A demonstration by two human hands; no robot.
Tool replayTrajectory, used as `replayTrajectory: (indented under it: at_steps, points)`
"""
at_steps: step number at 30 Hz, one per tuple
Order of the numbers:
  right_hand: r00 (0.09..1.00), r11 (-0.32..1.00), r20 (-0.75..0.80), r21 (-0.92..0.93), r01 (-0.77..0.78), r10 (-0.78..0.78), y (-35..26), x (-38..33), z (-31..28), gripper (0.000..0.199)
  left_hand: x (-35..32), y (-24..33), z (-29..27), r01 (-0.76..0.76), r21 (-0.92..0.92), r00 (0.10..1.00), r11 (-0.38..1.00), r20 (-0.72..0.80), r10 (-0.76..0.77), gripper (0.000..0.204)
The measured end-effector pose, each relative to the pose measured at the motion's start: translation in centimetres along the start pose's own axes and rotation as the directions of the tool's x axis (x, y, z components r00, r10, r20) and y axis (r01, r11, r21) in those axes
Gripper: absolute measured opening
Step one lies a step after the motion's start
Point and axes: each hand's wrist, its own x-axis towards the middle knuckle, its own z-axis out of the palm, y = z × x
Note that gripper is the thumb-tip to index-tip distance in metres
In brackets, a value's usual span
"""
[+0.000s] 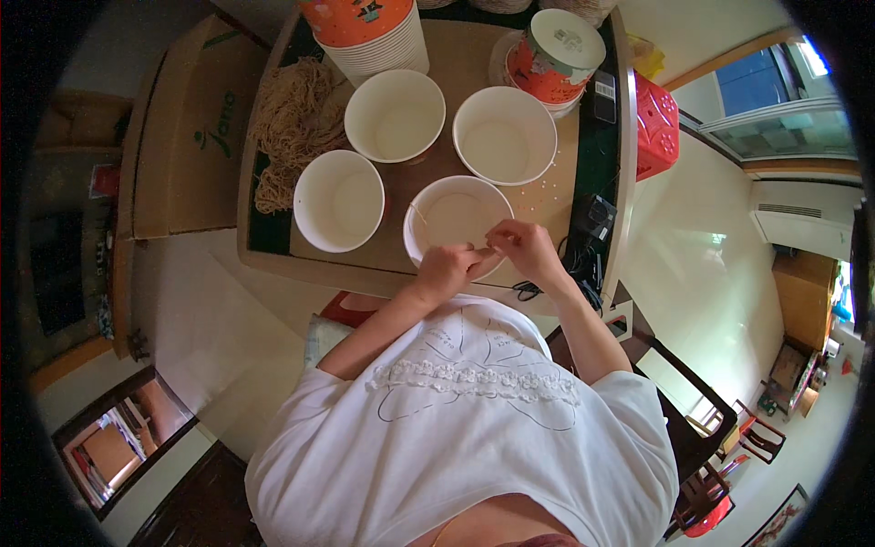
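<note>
Over the near rim of a white paper bucket point(456, 219), my left hand point(449, 271) and my right hand point(527, 250) come together, fingers pinched. What sits between the fingertips is too small to make out. A thin tan strand point(417, 212) shows against the left inner wall of that bucket. Three more open white buckets stand around it: one at the left point(339, 201), one behind point(395, 116) and one at the back right point(505, 135). Nothing can be made out inside these three. A loose tangle of brown twine point(293, 118) lies left of the buckets.
A tall stack of orange-printed paper buckets point(374, 46) rises at the back. An upside-down printed bucket point(556, 56) stands back right. Small pale bits point(545, 185), a black device point(594, 217) and cables lie at the table's right side. A red plastic stool point(654, 126) stands beyond.
</note>
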Motion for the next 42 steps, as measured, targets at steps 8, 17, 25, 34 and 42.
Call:
replayTrajectory:
  at_steps: [8, 17, 25, 34, 42]
  points:
    - [0.999, 1.0, -0.048, 0.01, 0.0, 0.0, -0.2, 0.2, -0.1, 0.009, -0.6, 0.7, -0.3, -0.088, 0.176, 0.995, 0.98, -0.029, 0.094, 0.033]
    - [1.0, 0.995, -0.007, -0.096, 0.016, -0.017, -0.7, 0.2, -0.4, 0.009, 0.0, 0.8, 0.6, -0.039, 0.341, 0.999, 0.939, 0.048, 0.024, 0.013]
    - [0.962, 0.993, -0.258, -0.103, 0.065, -0.09, 0.2, -2.1, 0.9, 0.007, 1.5, 0.5, 0.1, 0.44, -0.633, 0.889, 0.636, 0.209, -0.407, 0.009]
    - [0.877, 0.985, -0.455, -0.006, 0.17, -0.154, 1.8, -2.4, 4.7, 0.014, 1.2, -1.8, 0.6, 0.689, -0.708, 0.551, -0.153, 0.649, -0.524, 0.013]
    - [0.879, 0.96, -0.39, -0.169, 0.225, -0.275, 1.6, -2.6, 4.4, 0.022, 1.4, -1.9, -0.7, 0.684, -0.703, 0.556, -0.196, 0.676, -0.484, 0.009]
